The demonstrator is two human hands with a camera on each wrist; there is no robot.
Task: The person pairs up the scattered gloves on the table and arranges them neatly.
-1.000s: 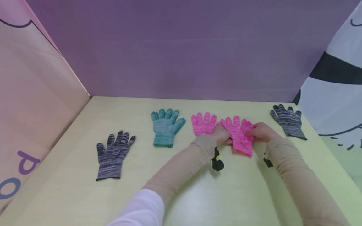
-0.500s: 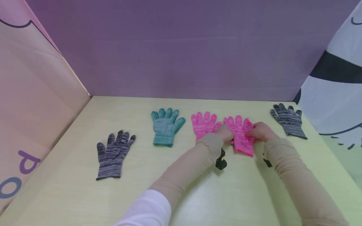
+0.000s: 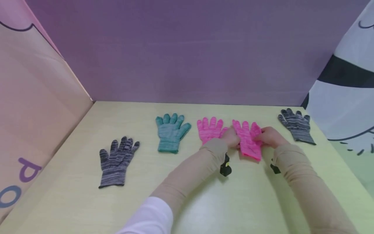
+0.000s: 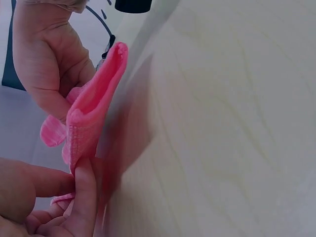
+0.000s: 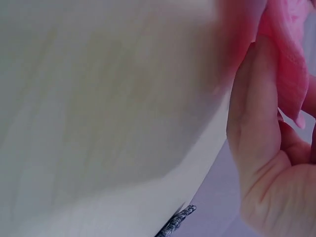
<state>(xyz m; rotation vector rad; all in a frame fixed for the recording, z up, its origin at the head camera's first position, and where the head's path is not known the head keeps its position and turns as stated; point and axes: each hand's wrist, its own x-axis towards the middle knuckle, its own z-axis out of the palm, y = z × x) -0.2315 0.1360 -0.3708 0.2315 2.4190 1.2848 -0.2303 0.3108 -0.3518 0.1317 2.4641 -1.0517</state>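
Two pink knit gloves lie side by side in the head view. The right-hand pink glove is pinched at its left edge by my left hand and at its right side by my right hand. Seen from the left wrist, its cuff gapes a little and stands up from the table, with thumb and finger of my left hand on the edge. The right wrist view has my right hand at the pink fabric. My left hand and sleeve partly cover the other pink glove.
A teal glove lies left of the pink pair. One grey-black striped glove is at the left of the table, another striped glove near its far right corner. A purple panel rises behind the table.
The right-hand pink glove's fingers have swung slightly right and its thumb side has folded in. My left hand shifted a little right, then slightly back; my right hand holds nearly the same spot.
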